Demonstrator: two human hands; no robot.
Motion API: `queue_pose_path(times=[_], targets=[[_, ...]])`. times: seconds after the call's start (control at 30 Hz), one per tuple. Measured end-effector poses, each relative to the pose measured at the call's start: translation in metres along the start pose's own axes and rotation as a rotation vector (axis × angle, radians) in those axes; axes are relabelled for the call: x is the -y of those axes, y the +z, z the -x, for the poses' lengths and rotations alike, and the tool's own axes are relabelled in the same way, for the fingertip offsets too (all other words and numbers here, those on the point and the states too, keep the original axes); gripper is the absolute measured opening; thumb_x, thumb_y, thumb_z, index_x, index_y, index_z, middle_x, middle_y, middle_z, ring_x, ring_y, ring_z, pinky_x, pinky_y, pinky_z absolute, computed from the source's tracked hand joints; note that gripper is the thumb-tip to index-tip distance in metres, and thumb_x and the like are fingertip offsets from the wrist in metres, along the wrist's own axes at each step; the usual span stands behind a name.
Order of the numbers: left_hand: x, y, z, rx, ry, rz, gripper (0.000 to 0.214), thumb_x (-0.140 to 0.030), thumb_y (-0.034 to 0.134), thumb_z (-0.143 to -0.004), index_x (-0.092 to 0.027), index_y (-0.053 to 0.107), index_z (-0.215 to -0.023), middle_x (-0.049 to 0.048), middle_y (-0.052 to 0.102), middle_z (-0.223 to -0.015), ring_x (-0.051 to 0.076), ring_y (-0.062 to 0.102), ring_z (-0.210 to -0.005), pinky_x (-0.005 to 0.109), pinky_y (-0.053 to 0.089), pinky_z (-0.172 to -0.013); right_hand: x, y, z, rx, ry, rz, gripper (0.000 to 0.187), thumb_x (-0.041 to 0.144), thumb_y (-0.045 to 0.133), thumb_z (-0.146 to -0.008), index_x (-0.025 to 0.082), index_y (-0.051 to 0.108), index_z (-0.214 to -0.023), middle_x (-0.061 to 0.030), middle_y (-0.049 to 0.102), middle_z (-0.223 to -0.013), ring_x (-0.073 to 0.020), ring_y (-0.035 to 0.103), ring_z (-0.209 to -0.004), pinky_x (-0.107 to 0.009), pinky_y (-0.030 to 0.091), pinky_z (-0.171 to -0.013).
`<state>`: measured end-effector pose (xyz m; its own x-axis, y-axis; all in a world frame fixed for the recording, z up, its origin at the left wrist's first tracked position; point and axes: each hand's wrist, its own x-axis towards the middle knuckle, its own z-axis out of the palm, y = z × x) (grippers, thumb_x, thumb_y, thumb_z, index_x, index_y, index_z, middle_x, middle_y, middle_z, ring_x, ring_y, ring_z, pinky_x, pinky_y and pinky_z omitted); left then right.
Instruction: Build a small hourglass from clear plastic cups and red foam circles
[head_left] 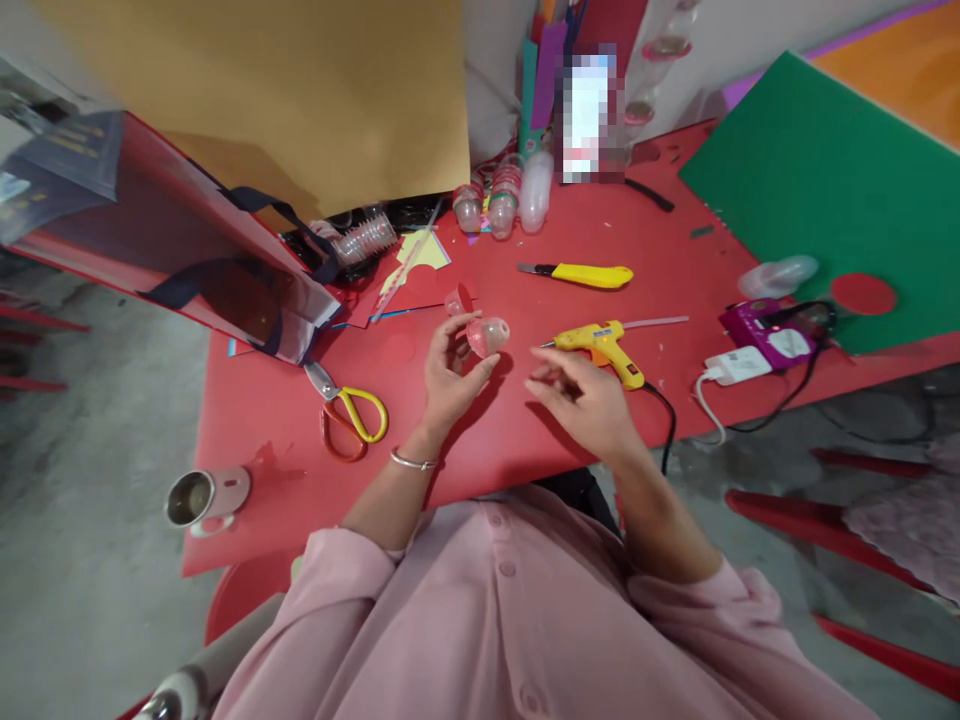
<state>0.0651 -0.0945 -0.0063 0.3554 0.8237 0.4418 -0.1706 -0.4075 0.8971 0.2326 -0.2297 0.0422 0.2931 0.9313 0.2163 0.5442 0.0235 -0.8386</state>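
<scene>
My left hand [450, 372] is raised over the red table [525, 440], its fingers closed round a small clear plastic cup with a pinkish tint [487, 335]. Just beyond it lies a small red cup-shaped piece [457, 299]. My right hand [581, 395] hovers to the right of the left one with the fingers loosely curled and nothing visible in them. It is nearest the yellow glue gun [604, 345], which lies on the table just past the fingertips.
Yellow-handled scissors [349, 412] lie left of my hands, a yellow utility knife [585, 275] farther back. Several clear plastic cups [502, 200] stand at the rear. A red bag [172, 250], brown paper [300, 90], green sheet [825, 180], power strip [739, 365] and metal mug [202, 497] surround them.
</scene>
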Motion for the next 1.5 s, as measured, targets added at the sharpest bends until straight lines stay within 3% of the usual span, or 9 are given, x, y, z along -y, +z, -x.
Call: queue_pose_path(times=[0.07,0.17,0.27,0.4,0.6,0.77,0.87,1.23,1.5], targets=[[-0.003,-0.001,-0.001,0.008,-0.011,0.007,0.065,-0.048,0.086,-0.084,-0.03,0.054,-0.138,0.012,0.06,-0.145,0.026,0.066,-0.132,0.04,0.059,-0.108,0.001,0.017,-0.017,-0.125,-0.015,-0.049,0.057,0.049,0.079,-0.09,0.028,0.064,-0.141,-0.008,0.074,-0.119,-0.0164,0.064,-0.071,-0.037,0.06,-0.073],[-0.009,-0.001,-0.002,0.028,-0.015,0.005,0.067,-0.047,0.086,-0.085,-0.03,0.054,-0.141,0.0125,0.06,-0.147,0.025,0.065,-0.135,0.039,0.058,-0.109,0.005,0.031,-0.033,-0.14,-0.07,-0.075,0.068,0.051,0.083,-0.086,0.029,0.059,-0.146,-0.0114,0.069,-0.13,-0.0173,0.065,-0.075,-0.041,0.063,-0.077],[-0.013,0.0,-0.003,0.049,-0.028,0.075,0.06,-0.042,0.085,-0.087,-0.031,0.057,-0.14,0.0098,0.063,-0.145,0.022,0.067,-0.13,0.036,0.058,-0.108,0.012,0.038,-0.041,-0.121,-0.123,-0.061,0.058,0.047,0.079,-0.091,0.03,0.062,-0.144,-0.0109,0.069,-0.13,-0.0212,0.069,-0.087,-0.043,0.064,-0.084],[-0.016,-0.002,-0.004,0.059,-0.108,0.211,0.054,-0.035,0.086,-0.086,-0.031,0.064,-0.136,0.0076,0.067,-0.143,0.021,0.069,-0.125,0.034,0.058,-0.106,0.015,0.046,-0.043,-0.196,-0.217,-0.035,0.039,0.038,0.073,-0.098,0.031,0.068,-0.136,-0.009,0.07,-0.124,-0.0257,0.069,-0.108,-0.046,0.062,-0.097],[-0.023,-0.006,-0.007,0.025,-0.285,0.456,0.053,-0.035,0.086,-0.08,-0.029,0.071,-0.13,0.0076,0.068,-0.143,0.024,0.068,-0.122,0.032,0.057,-0.101,0.004,0.056,-0.042,-0.213,-0.28,-0.035,0.034,0.033,0.068,-0.101,0.031,0.069,-0.135,-0.0107,0.069,-0.125,-0.0271,0.069,-0.114,-0.041,0.066,-0.082],[-0.029,-0.006,-0.01,-0.017,-0.552,0.619,0.041,-0.04,0.076,-0.085,-0.027,0.075,-0.124,0.0073,0.074,-0.131,0.023,0.073,-0.107,0.031,0.061,-0.085,0.0,0.059,-0.042,-0.248,-0.365,-0.036,0.037,0.026,0.066,-0.101,0.034,0.067,-0.138,-0.0095,0.069,-0.129,-0.0269,0.067,-0.121,-0.047,0.063,-0.099],[-0.029,-0.007,-0.011,-0.045,-0.64,0.675,0.038,-0.043,0.073,-0.089,-0.024,0.075,-0.122,0.0086,0.076,-0.125,0.023,0.074,-0.106,0.03,0.061,-0.083,0.0,0.06,-0.042,-0.267,-0.425,-0.047,0.041,0.023,0.068,-0.101,0.034,0.065,-0.14,-0.0091,0.069,-0.129,-0.0256,0.067,-0.122,-0.046,0.06,-0.105],[-0.025,-0.007,-0.01,-0.078,-0.693,0.649,0.031,-0.04,0.077,-0.089,-0.02,0.078,-0.114,0.0101,0.079,-0.114,0.024,0.076,-0.101,0.032,0.062,-0.085,-0.003,0.064,-0.04,-0.249,-0.392,-0.037,0.04,0.028,0.068,-0.101,0.034,0.065,-0.14,-0.0088,0.069,-0.129,-0.026,0.068,-0.123,-0.047,0.059,-0.107],[-0.024,-0.005,-0.01,-0.121,-0.72,0.59,0.029,-0.042,0.075,-0.093,-0.021,0.078,-0.112,0.0108,0.079,-0.116,0.028,0.074,-0.114,0.036,0.062,-0.091,-0.004,0.065,-0.039,-0.271,-0.407,-0.053,0.039,0.031,0.067,-0.101,0.034,0.065,-0.141,-0.0092,0.069,-0.127,-0.0261,0.068,-0.119,-0.046,0.061,-0.101]])
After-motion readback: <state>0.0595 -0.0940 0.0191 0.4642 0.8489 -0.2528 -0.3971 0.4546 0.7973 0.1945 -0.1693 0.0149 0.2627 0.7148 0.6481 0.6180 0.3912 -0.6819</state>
